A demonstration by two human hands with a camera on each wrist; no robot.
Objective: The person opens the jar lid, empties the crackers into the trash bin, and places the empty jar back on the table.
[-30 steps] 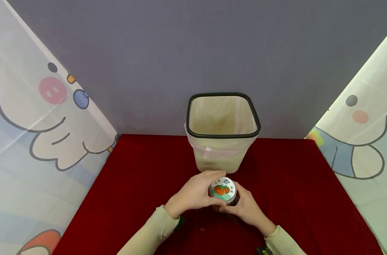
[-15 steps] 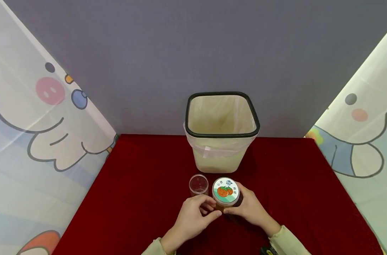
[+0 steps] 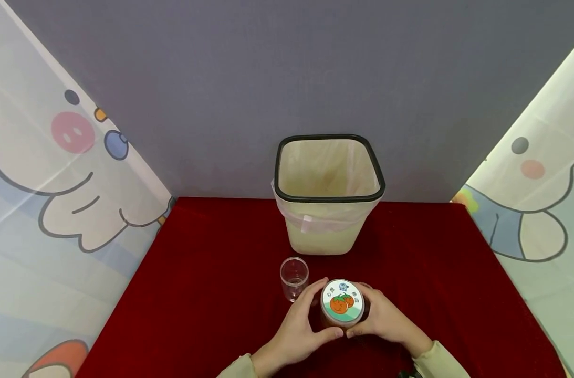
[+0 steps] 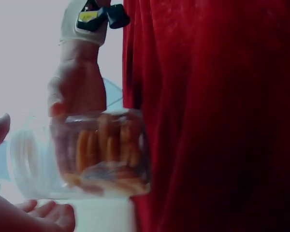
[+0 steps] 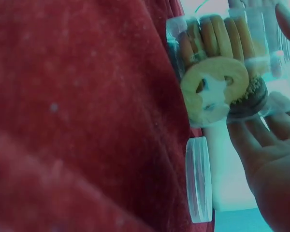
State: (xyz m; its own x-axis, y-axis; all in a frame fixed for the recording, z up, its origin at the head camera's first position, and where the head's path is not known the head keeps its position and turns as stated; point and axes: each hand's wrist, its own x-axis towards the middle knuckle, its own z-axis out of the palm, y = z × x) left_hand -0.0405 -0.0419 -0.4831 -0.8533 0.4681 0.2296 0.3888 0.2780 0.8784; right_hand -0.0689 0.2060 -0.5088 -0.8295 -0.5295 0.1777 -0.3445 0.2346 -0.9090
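A clear jar of biscuits (image 3: 342, 301) stands upright between both hands, its round white and green lid label printed with orange fruit. Curved round its left side is my left hand (image 3: 293, 332), thumb at the front and fingertips by the lid's edge. My right hand (image 3: 386, 319) grips the jar from the right. Through the wall in the right wrist view show a smiling-face biscuit (image 5: 215, 84) and a chocolate-coated one (image 5: 251, 101); several more are stacked alongside. Just behind my left fingers, a small clear round container (image 3: 294, 281) sits on the red cloth.
A cream waste bin (image 3: 328, 231) with a black rim and a plastic liner stands behind the jar. Red cloth (image 3: 211, 273) covers the table. A grey panel (image 3: 334, 63) rises at the back, with cartoon curtains (image 3: 74, 210) on both sides.
My left hand has left the clear container's spot, uncovering it, and come round the jar's left side. The jar has shifted toward me and slightly right, my right hand moving with it.
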